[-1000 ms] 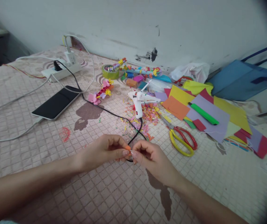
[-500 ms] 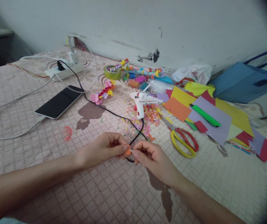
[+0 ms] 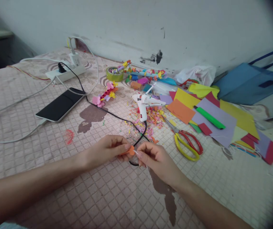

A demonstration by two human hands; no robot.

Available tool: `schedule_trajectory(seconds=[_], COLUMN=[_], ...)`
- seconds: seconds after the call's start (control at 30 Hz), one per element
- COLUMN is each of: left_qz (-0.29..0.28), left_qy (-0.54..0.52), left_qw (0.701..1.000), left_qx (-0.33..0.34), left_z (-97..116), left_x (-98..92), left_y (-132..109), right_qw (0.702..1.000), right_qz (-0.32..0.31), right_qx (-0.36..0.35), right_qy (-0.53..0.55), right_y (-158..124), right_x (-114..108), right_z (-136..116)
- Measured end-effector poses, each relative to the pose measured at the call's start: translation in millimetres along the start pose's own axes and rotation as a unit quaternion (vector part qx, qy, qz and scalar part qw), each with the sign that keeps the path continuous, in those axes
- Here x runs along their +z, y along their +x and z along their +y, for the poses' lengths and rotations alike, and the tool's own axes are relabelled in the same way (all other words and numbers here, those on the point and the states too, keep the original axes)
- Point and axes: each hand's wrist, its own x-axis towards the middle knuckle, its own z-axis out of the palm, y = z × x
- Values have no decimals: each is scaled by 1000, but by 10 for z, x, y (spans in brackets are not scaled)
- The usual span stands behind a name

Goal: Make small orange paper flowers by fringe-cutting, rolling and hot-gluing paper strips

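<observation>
Between thumb and fingers, my left hand [image 3: 113,149] pinches a small orange piece [image 3: 132,150] with rounded lobes, low in the middle of the view. My right hand [image 3: 152,157] is closed close beside it, its thumb and finger on a thin whitish strand [image 3: 135,152] that meets the orange piece's right edge. The strand's far end is hidden by the fingers. Behind the hands a white glue gun [image 3: 143,105] lies on the cloth, and its black cord [image 3: 140,139] runs down behind them.
Yellow and red scissors [image 3: 186,143] lie right of the hands. Coloured sheets [image 3: 219,122] and a green cutter [image 3: 210,117] are farther right. Paper scraps [image 3: 154,117] surround the glue gun. A phone [image 3: 60,105], a power strip [image 3: 66,74] and a flowered red strip [image 3: 106,93] are left.
The orange piece shows more fully between my hands, with its lobes turned toward the right. My left fingertips have shifted slightly left; the right hand stays almost in place.
</observation>
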Motion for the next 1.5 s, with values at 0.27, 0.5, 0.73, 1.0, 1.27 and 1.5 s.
schedule_trajectory(seconds=[0.27,0.5,0.73,1.0,1.27,1.5], left_qz=[-16,-7,37,98,75,78], left_qy=[-44,-25,56,130,73,31], left_qw=[999,1000,996,980,988,989], left_qx=[-17,-9,63,113,115,120], left_z=[-11,-11,-9,27,-26,-56], left_x=[-13,-26,-12,3,-31,-42], left_y=[7,7,-22,-75,-43,-22], right_qw=[1000,994,962,946,911,872], right_qz=[1,74,122,121,102,88], right_qx=[4,-35,-179,-208,-256,-320], right_qy=[10,-79,-165,-218,-305,-360], right_y=[5,-4,20,8,-24,-26], right_x=[9,-30,-21,68,64,53], right_z=[13,-28,-133,-120,-59,-48])
